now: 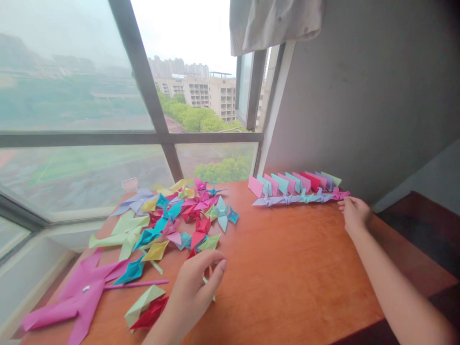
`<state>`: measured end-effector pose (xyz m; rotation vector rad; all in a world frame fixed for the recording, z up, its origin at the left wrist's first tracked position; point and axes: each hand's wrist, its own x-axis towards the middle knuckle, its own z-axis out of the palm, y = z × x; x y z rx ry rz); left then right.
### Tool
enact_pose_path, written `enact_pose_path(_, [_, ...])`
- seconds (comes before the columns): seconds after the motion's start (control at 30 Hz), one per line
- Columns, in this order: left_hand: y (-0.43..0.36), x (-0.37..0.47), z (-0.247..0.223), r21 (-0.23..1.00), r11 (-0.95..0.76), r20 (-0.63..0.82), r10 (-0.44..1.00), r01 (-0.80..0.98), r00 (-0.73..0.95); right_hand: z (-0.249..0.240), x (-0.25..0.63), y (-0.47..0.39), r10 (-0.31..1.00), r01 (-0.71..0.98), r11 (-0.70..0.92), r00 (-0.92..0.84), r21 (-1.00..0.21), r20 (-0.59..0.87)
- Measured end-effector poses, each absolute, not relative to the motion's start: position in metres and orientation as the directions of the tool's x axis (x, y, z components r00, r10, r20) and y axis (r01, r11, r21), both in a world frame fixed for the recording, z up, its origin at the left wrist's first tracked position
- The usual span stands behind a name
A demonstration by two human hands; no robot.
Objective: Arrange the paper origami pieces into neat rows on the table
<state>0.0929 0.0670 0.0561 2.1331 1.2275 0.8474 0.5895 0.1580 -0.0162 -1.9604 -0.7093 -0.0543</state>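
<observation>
My right hand (355, 213) is at the far right end of a row of folded paper cranes. Its fingers are pinched at the tip of the magenta paper crane (340, 193). Beside that crane in the row are a pale turquoise crane (307, 197) and lavender cranes (272, 201). My left hand (197, 282) hovers low over the front of the table, its fingers curled and the thumb close to the index finger. A thin pale green paper edge (214, 298) shows behind those fingers; whether it is held, I cannot tell.
Behind the cranes stands a row of folded paper pieces (282, 183). A heap of colourful folded paper shapes (168, 215) covers the table's left side, with a large pink pinwheel (86, 292) and a green pinwheel (125, 232). Windows (201, 139) and a grey wall (341, 96) border the wooden table (283, 278).
</observation>
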Motion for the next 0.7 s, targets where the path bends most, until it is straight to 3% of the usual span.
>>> enact_pose_path(0.13, [0.053, 0.078, 0.055, 0.606, -0.488, 0.360, 0.872, 0.628, 0.331, -0.020, 0.528, 0.143, 0.620, 0.404, -0.136, 0.747, -0.905, 0.240])
enact_pose_path(0.2, [0.043, 0.065, 0.050, 0.547, -0.503, 0.418, 0.857, 0.670, 0.301, -0.018, 0.486, 0.129, 0.761, 0.277, -0.010, 0.626, -0.961, 0.173])
enact_pose_path(0.33, [0.026, 0.028, 0.043, 0.473, -0.446, 0.477, 0.855, 0.760, 0.205, -0.010, 0.406, 0.102, 0.915, 0.185, 0.015, 0.395, -0.983, 0.088])
enact_pose_path(0.5, [0.023, -0.028, 0.036, 0.379, -0.308, 0.468, 0.877, 0.873, 0.107, -0.012, 0.347, 0.091, 0.978, 0.169, 0.005, 0.205, -0.986, 0.040])
enact_pose_path(0.7, [0.043, -0.069, 0.031, 0.317, -0.169, 0.468, 0.883, 0.933, 0.001, -0.026, 0.334, 0.088, 0.974, 0.316, 0.027, 0.207, -0.948, 0.097])
